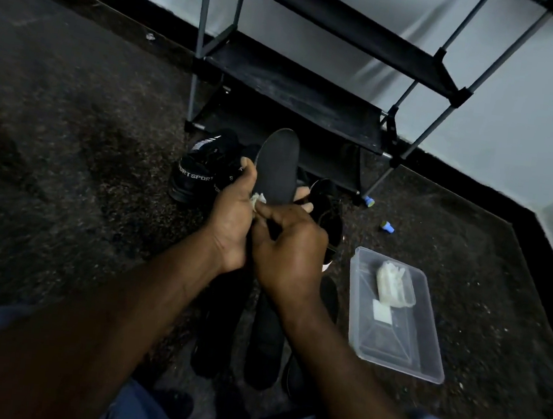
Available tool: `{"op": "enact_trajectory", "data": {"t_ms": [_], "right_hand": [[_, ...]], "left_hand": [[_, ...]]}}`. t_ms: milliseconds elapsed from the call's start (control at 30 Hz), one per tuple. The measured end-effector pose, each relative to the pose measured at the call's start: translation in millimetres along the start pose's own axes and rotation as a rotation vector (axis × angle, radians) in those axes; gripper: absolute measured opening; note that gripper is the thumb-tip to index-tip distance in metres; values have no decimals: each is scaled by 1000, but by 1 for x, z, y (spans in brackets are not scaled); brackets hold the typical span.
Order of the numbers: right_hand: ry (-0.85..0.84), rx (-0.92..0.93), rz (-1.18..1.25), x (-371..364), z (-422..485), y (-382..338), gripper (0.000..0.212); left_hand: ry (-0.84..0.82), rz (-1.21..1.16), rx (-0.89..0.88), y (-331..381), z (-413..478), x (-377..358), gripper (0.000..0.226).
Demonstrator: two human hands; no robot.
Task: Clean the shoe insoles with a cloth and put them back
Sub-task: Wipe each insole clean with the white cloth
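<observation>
Both grips are closed: my left grip (232, 218) curls round the black insole (278, 164), holding it upright, and my right grip (291, 245) pinches a small white cloth (257, 200) against its lower part. Other insoles (265, 339) lie on the floor (64, 185) below my grips; a clear tray (423, 360) sits to the right.

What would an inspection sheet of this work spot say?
Surface: dark speckled floor.
Job's things: black insole held upright; white cloth against it; other insoles on floor; black sport shoes.
Clutter: clear tray holding white wad; two blue caps.
Hands: left hand grips insole; right hand pinches cloth.
Cables: nothing seen.
Surroundings: black shoe rack, pale wall.
</observation>
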State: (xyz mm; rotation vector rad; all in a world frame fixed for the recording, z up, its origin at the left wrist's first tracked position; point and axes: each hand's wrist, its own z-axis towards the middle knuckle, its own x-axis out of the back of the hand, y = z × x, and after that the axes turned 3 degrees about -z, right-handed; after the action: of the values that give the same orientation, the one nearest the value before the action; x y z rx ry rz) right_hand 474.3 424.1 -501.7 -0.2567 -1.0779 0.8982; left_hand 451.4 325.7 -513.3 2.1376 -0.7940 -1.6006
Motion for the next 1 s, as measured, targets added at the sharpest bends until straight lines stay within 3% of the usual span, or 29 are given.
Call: {"op": "enact_trajectory", "data": {"t_ms": [133, 333, 500, 767, 900, 1000], "right_hand": [[-3, 46, -168, 2, 12, 19, 20], [-19, 65, -201, 4, 27, 15, 17], [61, -7, -333, 14, 39, 30, 17], [-59, -13, -74, 0, 20, 8, 29], [-7, 26, -464, 15, 34, 21, 24], [-5, -67, -508, 20, 45, 25, 22]], "left_hand": [[18, -20, -24, 0, 1, -4, 91], [-12, -29, -89, 10, -4, -8, 82], [-68, -88, -40, 7, -7, -12, 73], [-13, -71, -34, 9, -7, -6, 80], [-54, -105, -19, 7, -6, -9, 79], [-84, -108, -9, 6, -5, -9, 76]]}}
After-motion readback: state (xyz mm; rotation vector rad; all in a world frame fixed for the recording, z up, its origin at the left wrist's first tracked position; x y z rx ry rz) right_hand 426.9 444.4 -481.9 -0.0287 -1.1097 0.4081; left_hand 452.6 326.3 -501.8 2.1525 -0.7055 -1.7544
